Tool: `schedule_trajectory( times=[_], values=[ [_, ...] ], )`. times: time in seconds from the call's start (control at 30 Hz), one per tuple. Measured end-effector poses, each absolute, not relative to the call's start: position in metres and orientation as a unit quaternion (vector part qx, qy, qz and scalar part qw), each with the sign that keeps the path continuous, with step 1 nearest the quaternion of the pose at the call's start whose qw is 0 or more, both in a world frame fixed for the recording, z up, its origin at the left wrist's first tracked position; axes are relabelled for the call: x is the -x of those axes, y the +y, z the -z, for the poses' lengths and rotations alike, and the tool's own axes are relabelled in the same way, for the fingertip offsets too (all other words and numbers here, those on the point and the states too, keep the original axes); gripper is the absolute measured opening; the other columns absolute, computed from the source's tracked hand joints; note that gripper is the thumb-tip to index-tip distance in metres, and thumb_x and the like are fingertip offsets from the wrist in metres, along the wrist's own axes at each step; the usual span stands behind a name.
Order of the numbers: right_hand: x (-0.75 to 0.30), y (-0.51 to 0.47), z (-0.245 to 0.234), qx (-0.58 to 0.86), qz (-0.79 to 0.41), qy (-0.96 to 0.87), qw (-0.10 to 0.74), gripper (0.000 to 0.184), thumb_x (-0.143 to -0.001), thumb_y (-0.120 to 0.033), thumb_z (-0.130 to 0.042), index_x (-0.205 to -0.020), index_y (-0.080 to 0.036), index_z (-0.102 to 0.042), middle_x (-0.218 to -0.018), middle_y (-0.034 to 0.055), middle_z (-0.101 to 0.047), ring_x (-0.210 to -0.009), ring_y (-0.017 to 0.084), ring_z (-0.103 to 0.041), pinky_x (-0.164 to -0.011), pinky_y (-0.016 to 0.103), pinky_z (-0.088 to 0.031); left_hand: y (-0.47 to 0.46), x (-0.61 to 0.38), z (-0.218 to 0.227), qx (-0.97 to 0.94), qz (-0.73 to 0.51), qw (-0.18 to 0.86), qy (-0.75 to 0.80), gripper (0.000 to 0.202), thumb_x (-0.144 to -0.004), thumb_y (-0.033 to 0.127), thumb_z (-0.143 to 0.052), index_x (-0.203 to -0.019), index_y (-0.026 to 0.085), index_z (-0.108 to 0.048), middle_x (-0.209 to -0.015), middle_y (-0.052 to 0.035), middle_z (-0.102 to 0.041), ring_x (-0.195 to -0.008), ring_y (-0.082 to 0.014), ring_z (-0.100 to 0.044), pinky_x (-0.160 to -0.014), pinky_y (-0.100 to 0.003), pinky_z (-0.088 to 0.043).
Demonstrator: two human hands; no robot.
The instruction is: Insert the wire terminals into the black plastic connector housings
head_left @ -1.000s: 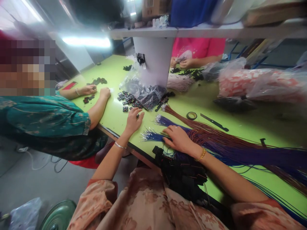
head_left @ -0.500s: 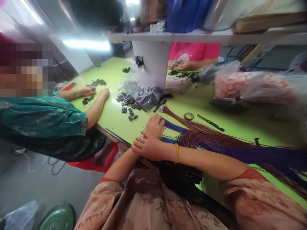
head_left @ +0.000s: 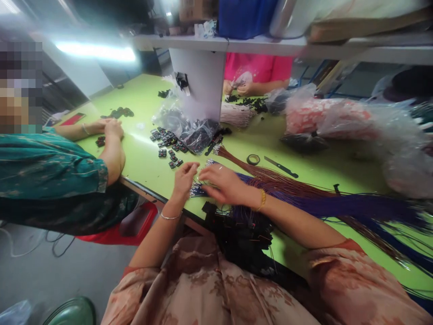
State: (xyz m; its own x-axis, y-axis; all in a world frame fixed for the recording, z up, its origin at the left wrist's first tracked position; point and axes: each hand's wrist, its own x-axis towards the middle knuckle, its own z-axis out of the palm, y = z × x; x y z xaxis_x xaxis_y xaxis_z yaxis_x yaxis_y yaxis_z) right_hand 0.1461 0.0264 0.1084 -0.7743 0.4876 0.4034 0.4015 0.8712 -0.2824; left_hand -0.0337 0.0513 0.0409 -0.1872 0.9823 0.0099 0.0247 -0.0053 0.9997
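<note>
My left hand (head_left: 184,181) is above the table's near edge, thumb and fingertips pressed together. Whatever may be in that pinch is too small to make out. My right hand (head_left: 227,183) hovers just beside it, thumb and fingers apart, over the metal-tipped ends of the blue wires (head_left: 197,190). No object shows clearly in the right hand, and it hides part of the bundle. Brown wires (head_left: 233,159) lie just beyond. Close to my body, below the right wrist, is a pile of black parts (head_left: 237,234).
Small black connectors (head_left: 174,146) lie ahead beside a clear plastic bag (head_left: 199,135). A tape roll (head_left: 253,159) and a flat dark blade (head_left: 280,167) rest beyond the wires. One co-worker's arm (head_left: 113,149) is at left; another person in pink (head_left: 259,72) sits opposite, under the shelf (head_left: 257,44).
My right hand has let go of my left wrist and the two hands have come apart. The left fingers went from spread to pinched. The view has turned slightly to the right.
</note>
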Motion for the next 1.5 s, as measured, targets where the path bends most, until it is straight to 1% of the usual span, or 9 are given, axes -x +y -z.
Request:
schedule_trajectory(
  times=[0.1,0.2,0.43,0.7,0.9,1.07,1.27,1.4,1.5],
  values=[
    [-0.177,0.048,-0.091,0.386,-0.158,-0.9,0.126,0.021,-0.088,-0.021,-0.047,-0.095,-0.015,-0.066,-0.09,0.0081,-0.067,-0.082,0.018,-0.057,-0.074,0.03,-0.039,0.057,0.068,-0.038,-0.477,-0.551,0.328,0.601,0.028,-0.079,0.039,-0.061,-0.092,0.015,-0.068,-0.092,-0.0065,-0.07,-0.086,-0.0166,-0.062,-0.081,-0.03,-0.05],
    [-0.19,0.055,-0.071,0.422,-0.155,-0.893,0.014,0.016,-0.084,-0.023,-0.053,-0.088,-0.016,-0.067,-0.088,0.0084,-0.067,-0.081,0.018,-0.057,-0.068,0.028,-0.035,0.065,0.099,-0.032,-0.51,-0.494,0.202,0.675,0.025,-0.083,0.031,-0.054,-0.099,0.016,-0.067,-0.101,-0.0095,-0.068,-0.093,-0.0205,-0.062,-0.087,-0.036,-0.049],
    [-0.19,0.043,-0.057,0.437,-0.13,-0.89,-0.024,0.017,-0.089,-0.021,-0.044,-0.089,-0.016,-0.061,-0.084,0.0086,-0.067,-0.073,0.017,-0.056,-0.063,0.028,-0.029,0.083,0.128,-0.015,-0.569,-0.325,0.083,0.751,0.045,-0.08,0.02,-0.057,-0.125,0.013,-0.054,-0.118,-0.0185,-0.056,-0.117,-0.0304,-0.051,-0.106,-0.047,-0.036],
    [-0.184,0.041,-0.059,0.415,-0.213,-0.883,0.045,0.014,-0.085,-0.018,-0.044,-0.086,-0.016,-0.058,-0.079,0.0044,-0.065,-0.067,0.014,-0.052,-0.064,0.025,-0.03,0.097,0.118,-0.014,-0.597,-0.273,0.096,0.748,0.021,-0.076,0.019,-0.061,-0.097,0.015,-0.061,-0.106,-0.017,-0.058,-0.102,-0.0315,-0.057,-0.093,-0.046,-0.044],
    [-0.182,0.044,-0.058,0.504,-0.151,-0.848,0.066,0.016,-0.082,-0.022,-0.046,-0.088,-0.015,-0.06,-0.08,0.0069,-0.066,-0.066,0.016,-0.051,-0.062,0.027,-0.028,0.078,0.124,-0.023,-0.587,-0.318,0.092,0.739,0.026,-0.074,0.015,-0.057,-0.1,0.02,-0.058,-0.093,-0.0076,-0.063,-0.085,-0.0234,-0.06,-0.084,-0.039,-0.046],
    [-0.177,0.043,-0.066,0.484,-0.141,-0.863,0.024,0.017,-0.084,-0.023,-0.046,-0.085,-0.015,-0.061,-0.081,0.0093,-0.068,-0.069,0.017,-0.055,-0.062,0.028,-0.029,0.053,0.088,-0.035,-0.6,-0.417,0.209,0.65,0.029,-0.077,0.022,-0.055,-0.106,0.021,-0.056,-0.079,-0.0018,-0.06,-0.067,-0.0157,-0.056,-0.069,-0.03,-0.046],
    [-0.181,0.045,-0.079,0.519,-0.104,-0.849,0.008,0.016,-0.083,-0.024,-0.048,-0.087,-0.014,-0.061,-0.084,0.0117,-0.069,-0.071,0.02,-0.058,-0.061,0.029,-0.029,0.029,0.036,-0.045,-0.816,-0.223,0.247,0.473,0.023,-0.078,0.014,-0.048,-0.096,0.022,-0.059,-0.086,-0.0062,-0.061,-0.081,-0.0214,-0.056,-0.079,-0.037,-0.047],
    [-0.193,0.046,-0.078,0.554,-0.149,-0.811,0.117,0.013,-0.081,-0.024,-0.05,-0.081,-0.016,-0.06,-0.076,0.0065,-0.066,-0.067,0.016,-0.054,-0.061,0.027,-0.031,0.025,0.037,-0.042,-0.83,-0.168,0.224,0.482,0.02,-0.08,0.015,-0.048,-0.095,0.022,-0.06,-0.088,-0.0084,-0.061,-0.087,-0.0248,-0.057,-0.081,-0.041,-0.047],
    [-0.194,0.047,-0.074,0.512,-0.246,-0.79,0.232,0.013,-0.082,-0.023,-0.048,-0.08,-0.016,-0.058,-0.076,0.003,-0.063,-0.065,0.013,-0.05,-0.061,0.025,-0.033,0.022,0.041,-0.039,-0.788,-0.243,0.259,0.502,0.021,-0.081,0.018,-0.052,-0.1,0.022,-0.062,-0.094,-0.0073,-0.064,-0.089,-0.0228,-0.059,-0.085,-0.04,-0.049]
  ],
)
